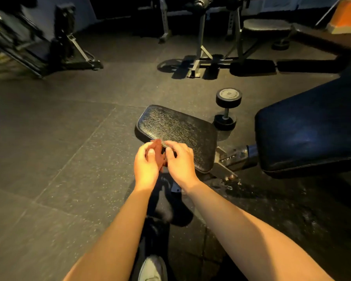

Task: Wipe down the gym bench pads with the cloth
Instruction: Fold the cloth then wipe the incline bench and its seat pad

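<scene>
1. Where the seat pad (178,128) ends nearest, the cloth (158,151) is held bunched above its edge.
2. The cloth is gripped by the left hand (145,169) and right hand (180,165), set close together.
3. A dumbbell (227,108) is seen beyond the pad.

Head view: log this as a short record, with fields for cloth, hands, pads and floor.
cloth: reddish cloth, bunched up
hands: left hand and right hand both grip the cloth
position: over the near edge of the seat pad; contact cannot be told
other pad: back pad, right of the seat pad
floor: dumbbell beyond the seat pad
</scene>
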Action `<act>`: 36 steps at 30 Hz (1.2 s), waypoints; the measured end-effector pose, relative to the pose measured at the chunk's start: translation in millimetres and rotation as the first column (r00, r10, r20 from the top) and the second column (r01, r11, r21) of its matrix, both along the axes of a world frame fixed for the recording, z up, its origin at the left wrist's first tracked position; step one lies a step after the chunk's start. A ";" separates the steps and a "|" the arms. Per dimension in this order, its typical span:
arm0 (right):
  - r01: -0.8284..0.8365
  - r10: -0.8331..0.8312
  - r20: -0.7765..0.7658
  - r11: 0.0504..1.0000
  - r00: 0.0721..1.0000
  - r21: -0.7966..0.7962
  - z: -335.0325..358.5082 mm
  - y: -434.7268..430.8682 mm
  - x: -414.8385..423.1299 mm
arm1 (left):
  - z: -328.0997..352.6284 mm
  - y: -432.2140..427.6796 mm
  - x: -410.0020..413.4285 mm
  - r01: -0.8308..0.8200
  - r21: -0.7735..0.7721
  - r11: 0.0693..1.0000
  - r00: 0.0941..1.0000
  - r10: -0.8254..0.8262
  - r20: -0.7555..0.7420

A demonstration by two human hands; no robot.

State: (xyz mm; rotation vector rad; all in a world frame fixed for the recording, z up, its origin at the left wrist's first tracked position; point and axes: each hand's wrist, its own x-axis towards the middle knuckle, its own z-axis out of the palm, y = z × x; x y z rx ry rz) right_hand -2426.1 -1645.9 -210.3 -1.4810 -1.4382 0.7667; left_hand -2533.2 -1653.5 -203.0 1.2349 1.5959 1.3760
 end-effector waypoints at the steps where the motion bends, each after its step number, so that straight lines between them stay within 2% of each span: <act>1: -0.005 0.004 0.016 1.000 1.000 0.028 3.3 8.2 -5.3 | -1.3 9.3 -7.9 -0.048 0.024 0.999 0.999 0.047 0.005; 5: -0.122 0.122 0.080 0.993 0.989 -0.005 3.9 39.2 -27.1 | 1.1 40.2 -28.9 -0.162 0.097 0.982 0.983 0.169 -0.065; 8: -0.152 0.160 0.132 0.986 0.978 -0.070 -4.1 50.3 -32.1 | 3.8 64.5 -30.5 -0.175 0.190 0.966 0.978 0.193 -0.079; 11: -0.179 0.186 0.110 0.982 0.976 -0.068 -10.4 52.0 -25.1 | -7.5 85.4 -26.4 -0.145 0.195 0.970 0.984 0.161 -0.072; 14: -0.149 0.150 0.014 0.986 0.989 -0.078 -9.6 52.7 -21.8 | -37.7 90.5 -24.3 -0.135 0.260 0.956 0.982 0.165 -0.096; 19: -0.072 0.067 -0.056 0.993 0.996 -0.089 -7.6 57.4 -29.2 | -42.6 64.5 -9.8 -0.068 0.187 0.980 0.987 0.094 -0.133; 22: -0.073 0.070 -0.041 0.995 0.997 -0.066 -8.7 58.1 -32.1 | -39.1 62.1 -15.0 -0.021 0.120 0.992 0.983 0.043 -0.177; 25: -0.112 0.113 0.013 0.992 0.993 -0.066 -6.9 58.0 -30.9 | -30.0 68.0 -27.8 0.001 0.157 0.988 0.973 0.035 -0.227; 28: -0.139 0.144 0.058 0.987 0.988 -0.082 -4.7 57.2 -23.7 | -24.2 74.1 -25.8 -0.058 0.192 0.980 0.972 0.100 -0.214; 31: -0.134 0.129 -0.053 0.985 0.990 -0.108 -0.6 53.9 -16.9 | -33.4 71.4 -15.1 -0.076 0.164 0.984 0.978 0.105 -0.179; 34: -0.101 0.088 -0.124 0.989 0.988 -0.108 1.5 51.8 -15.6 | -49.8 56.7 -6.0 0.004 0.179 0.984 0.970 0.040 -0.240; 36: -0.077 0.066 -0.121 0.993 0.990 -0.094 -1.1 50.3 -16.4 | -56.3 47.4 -0.6 0.060 0.198 0.978 0.982 -0.022 -0.188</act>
